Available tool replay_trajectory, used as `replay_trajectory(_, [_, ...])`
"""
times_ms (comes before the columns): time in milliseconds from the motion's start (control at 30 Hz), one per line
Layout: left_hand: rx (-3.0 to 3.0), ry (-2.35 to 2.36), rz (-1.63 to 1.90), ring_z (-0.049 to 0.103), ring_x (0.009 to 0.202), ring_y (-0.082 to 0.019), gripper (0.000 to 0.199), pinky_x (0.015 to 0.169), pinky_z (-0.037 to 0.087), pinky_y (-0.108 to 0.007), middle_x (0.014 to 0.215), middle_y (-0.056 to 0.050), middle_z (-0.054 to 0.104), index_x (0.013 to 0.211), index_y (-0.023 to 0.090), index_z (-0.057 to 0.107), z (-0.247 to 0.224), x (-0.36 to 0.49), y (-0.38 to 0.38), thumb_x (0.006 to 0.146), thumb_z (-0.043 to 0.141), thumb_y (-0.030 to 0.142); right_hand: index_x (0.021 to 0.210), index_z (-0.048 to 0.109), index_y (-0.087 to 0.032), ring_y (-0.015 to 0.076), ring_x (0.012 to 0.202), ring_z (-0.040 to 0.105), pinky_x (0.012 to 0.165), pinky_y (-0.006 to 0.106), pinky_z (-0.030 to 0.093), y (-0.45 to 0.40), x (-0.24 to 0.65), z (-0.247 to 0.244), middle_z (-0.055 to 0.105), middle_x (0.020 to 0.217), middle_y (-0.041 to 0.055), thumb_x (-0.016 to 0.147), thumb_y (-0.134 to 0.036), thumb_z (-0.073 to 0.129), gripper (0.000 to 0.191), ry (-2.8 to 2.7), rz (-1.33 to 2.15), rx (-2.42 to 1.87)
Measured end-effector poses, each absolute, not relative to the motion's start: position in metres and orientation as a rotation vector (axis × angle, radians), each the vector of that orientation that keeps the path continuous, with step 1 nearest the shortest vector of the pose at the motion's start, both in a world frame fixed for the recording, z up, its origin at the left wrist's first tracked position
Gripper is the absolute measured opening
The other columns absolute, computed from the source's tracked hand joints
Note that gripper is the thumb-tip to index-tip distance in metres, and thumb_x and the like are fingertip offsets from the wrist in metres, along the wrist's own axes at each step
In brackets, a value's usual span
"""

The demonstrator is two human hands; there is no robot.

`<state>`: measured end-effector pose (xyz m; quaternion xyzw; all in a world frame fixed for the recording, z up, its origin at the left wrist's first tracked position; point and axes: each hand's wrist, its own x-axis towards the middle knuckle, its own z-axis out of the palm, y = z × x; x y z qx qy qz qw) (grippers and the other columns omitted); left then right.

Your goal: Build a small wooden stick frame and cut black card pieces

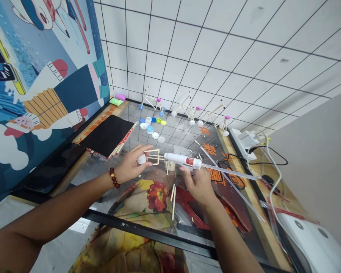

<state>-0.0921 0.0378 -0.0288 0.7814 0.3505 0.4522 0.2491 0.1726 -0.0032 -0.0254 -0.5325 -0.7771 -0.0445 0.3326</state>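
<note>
My left hand pinches a small frame of wooden sticks with a white bottle cap at its near end. My right hand is wrapped round a white hot glue gun, its nozzle pointing left and touching or nearly touching the frame; I cannot tell which. A long translucent glue stick runs out of the gun's back. Below the gun, a small pale container is partly hidden. Loose wooden sticks lie on the glass tabletop between my forearms.
Stick-and-cap models stand along the back edge, with loose coloured caps in front. A black board and a dark phone-like slab lie left. Another clear glue stick, a power strip and cables are right.
</note>
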Motion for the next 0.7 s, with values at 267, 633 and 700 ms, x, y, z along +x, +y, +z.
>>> replay_trajectory(267, [1.922, 0.967, 1.217, 0.059, 0.084, -0.015, 0.047, 0.079, 0.05, -0.03, 0.099, -0.005, 0.058, 0.126, 0.019, 0.055, -0.032, -0.0916, 0.0391, 0.081, 0.067, 0.021, 0.093, 0.065, -0.013, 0.0246, 0.067, 0.062, 0.061, 0.033, 0.045, -0.0052, 0.1779, -0.023, 0.069, 0.075, 0.0113, 0.096, -0.046, 0.039, 0.041, -2.057, -0.072, -1.438])
replay_trajectory(633, [1.509, 0.9, 1.046, 0.057, 0.083, -0.013, 0.059, 0.076, 0.049, -0.025, 0.102, -0.005, 0.058, 0.132, 0.018, 0.051, -0.0285, -0.0934, 0.0386, 0.077, 0.072, 0.025, 0.09, 0.064, -0.016, 0.0232, 0.065, 0.063, 0.061, 0.033, 0.046, -0.0052, 0.1767, -0.0214, 0.068, 0.073, 0.0091, 0.094, -0.043, 0.042, 0.036, -1.966, -0.024, -1.44])
replay_trajectory(700, [1.47, 0.892, 1.04, 0.056, 0.082, -0.012, 0.06, 0.074, 0.048, -0.024, 0.1, -0.005, 0.058, 0.132, 0.019, 0.052, -0.0277, -0.0935, 0.0384, 0.076, 0.074, 0.026, 0.091, 0.065, -0.014, 0.0244, 0.069, 0.064, 0.063, 0.034, 0.047, -0.0046, 0.1767, -0.0224, 0.07, 0.078, 0.0113, 0.094, -0.044, 0.042, 0.038, -1.954, -0.014, -1.447])
